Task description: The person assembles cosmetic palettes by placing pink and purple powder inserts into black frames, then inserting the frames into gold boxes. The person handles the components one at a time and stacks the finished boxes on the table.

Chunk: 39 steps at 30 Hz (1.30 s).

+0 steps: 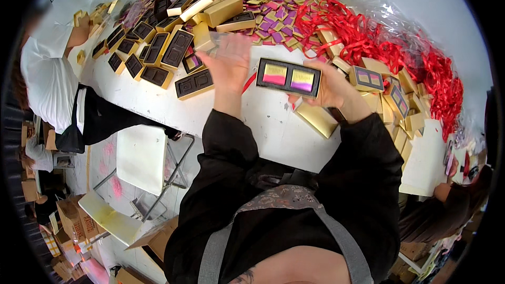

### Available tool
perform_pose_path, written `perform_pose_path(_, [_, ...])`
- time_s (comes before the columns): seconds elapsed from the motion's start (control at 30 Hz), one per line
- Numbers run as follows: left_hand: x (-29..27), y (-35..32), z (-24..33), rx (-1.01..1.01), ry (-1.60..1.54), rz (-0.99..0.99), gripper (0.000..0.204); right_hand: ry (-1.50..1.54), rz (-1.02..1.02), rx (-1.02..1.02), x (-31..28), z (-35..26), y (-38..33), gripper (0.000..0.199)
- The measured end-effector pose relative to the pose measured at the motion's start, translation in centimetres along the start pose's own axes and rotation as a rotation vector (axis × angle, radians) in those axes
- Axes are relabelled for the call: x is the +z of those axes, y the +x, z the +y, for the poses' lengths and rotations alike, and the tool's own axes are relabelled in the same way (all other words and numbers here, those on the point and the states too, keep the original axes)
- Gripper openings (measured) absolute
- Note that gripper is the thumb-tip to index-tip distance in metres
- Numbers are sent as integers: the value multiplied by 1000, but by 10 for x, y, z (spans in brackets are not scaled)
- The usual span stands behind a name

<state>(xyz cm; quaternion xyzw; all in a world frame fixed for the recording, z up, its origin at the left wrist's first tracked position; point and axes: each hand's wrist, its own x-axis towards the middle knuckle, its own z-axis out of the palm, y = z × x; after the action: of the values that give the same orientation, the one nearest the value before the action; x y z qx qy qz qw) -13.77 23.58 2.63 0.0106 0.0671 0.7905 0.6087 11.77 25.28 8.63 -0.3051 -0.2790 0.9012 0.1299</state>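
My right hand (336, 89) grips the right end of a small box with a black tray (289, 78). Two foil-wrapped squares lie in its compartments, one gold and pink, the other gold and purple. My left hand (230, 66) is raised left of this box, apart from it, with its thumb held out. Its fingers look smeared and pale, and whether they hold something clear I cannot make out. Beneath my right hand a closed gold box (315, 119) lies on the white table (263, 134). A strip of red ribbon (250, 82) shows between my hands.
Gold boxes with dark trays (177, 48) are heaped at left. Behind lie many wrapped squares (276, 18) and tangled red ribbon (379, 42). More gold boxes (400, 100) are piled at right. A person in white (50, 68) stands left, near a folding chair (141, 159).
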Motion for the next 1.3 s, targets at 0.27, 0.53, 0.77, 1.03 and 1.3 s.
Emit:
perform_pose_path(0.27, [36, -60, -39, 108, 485, -65, 99, 462, -222, -182, 17, 84, 0, 56])
perform_pose_path(0.53, [47, -75, -24, 200, 671, -118, 104, 283, -66, -243, 43, 109, -3, 54])
perform_pose_path(0.77, [29, -95, -48, -126, 352, -137, 84, -3, -8, -581, 55, 127, 0, 54])
perform_pose_path(1.03, [36, -166, -60, -235, 802, 77, 74, -1228, 451, -1314, 29, 118, -9, 66])
perform_pose_path(1.3, [15, -187, -64, 251, 1755, -296, 80, -644, 699, -1140, 37, 121, 9, 51])
